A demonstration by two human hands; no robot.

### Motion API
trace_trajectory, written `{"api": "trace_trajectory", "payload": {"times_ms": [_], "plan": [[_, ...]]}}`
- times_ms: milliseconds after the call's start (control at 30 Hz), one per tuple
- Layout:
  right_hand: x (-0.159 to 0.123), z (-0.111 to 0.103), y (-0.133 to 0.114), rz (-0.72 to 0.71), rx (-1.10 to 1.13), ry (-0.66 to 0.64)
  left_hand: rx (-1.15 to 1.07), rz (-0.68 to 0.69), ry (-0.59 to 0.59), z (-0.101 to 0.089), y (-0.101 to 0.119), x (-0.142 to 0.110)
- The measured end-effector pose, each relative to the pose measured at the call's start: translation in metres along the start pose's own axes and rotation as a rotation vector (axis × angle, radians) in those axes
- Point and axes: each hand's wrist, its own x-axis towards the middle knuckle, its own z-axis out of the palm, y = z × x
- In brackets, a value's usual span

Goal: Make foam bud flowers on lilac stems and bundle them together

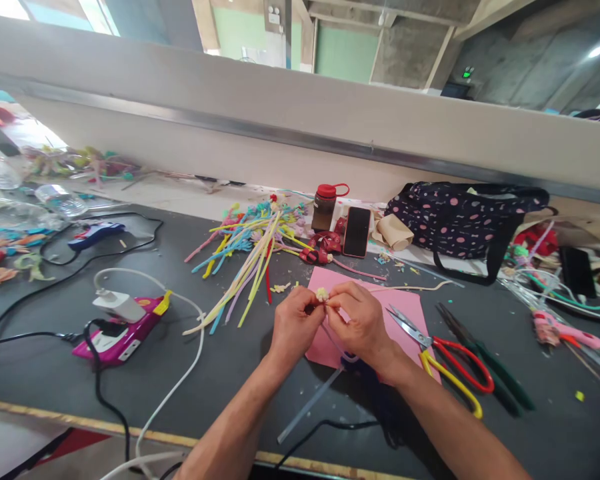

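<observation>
Over a pink sheet (405, 303), my left hand (296, 321) and my right hand (357, 320) meet with their fingertips pinched together. Between them is a small pale yellow flower (322, 293), its thin lilac stem hanging below. Both hands are closed on it; the exact finger contact is partly hidden. Under my right wrist lies a dark blue tool (375, 383), mostly covered, with a translucent stick (307, 408) reaching out to the left. Red-and-yellow-handled scissors (437, 347) rest open on the sheet's right edge, beside green-handled pliers (495, 367).
Beyond my hands lies a pile of coloured fuzzy stems (253, 257). Behind are a red-lidded bottle (325, 208), a phone (357, 231) and a patterned bag (460, 220). On the left, a magenta power strip (125, 337) trails cables; a pink glue gun (570, 332) is at right.
</observation>
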Motion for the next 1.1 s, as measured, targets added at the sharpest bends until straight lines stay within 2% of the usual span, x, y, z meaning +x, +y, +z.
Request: {"api": "trace_trajectory", "payload": {"times_ms": [67,200,367,567,867,967,1100], "plan": [[-0.001,0.001,-0.001,-0.011,-0.013,-0.008,-0.097,-0.090,-0.052,-0.001,0.001,0.001],[0.001,-0.003,0.000,-0.023,-0.016,-0.008,-0.512,-0.409,-0.265,-0.005,0.001,0.005],[0.005,-0.010,0.000,-0.046,-0.027,-0.037,-0.744,-0.562,-0.349,-0.010,0.002,0.009],[0.006,-0.011,0.004,-0.045,-0.009,-0.042,-0.766,-0.599,-0.334,-0.012,0.003,0.010],[0.005,-0.013,-0.002,-0.049,-0.006,-0.010,-0.686,-0.466,-0.287,-0.009,0.005,0.007],[0.002,-0.009,-0.003,-0.098,-0.057,0.006,-0.699,-0.464,-0.239,-0.007,0.004,0.006],[-0.002,-0.005,-0.001,-0.258,-0.193,-0.049,-0.805,-0.547,-0.182,-0.005,0.002,0.006]]}}
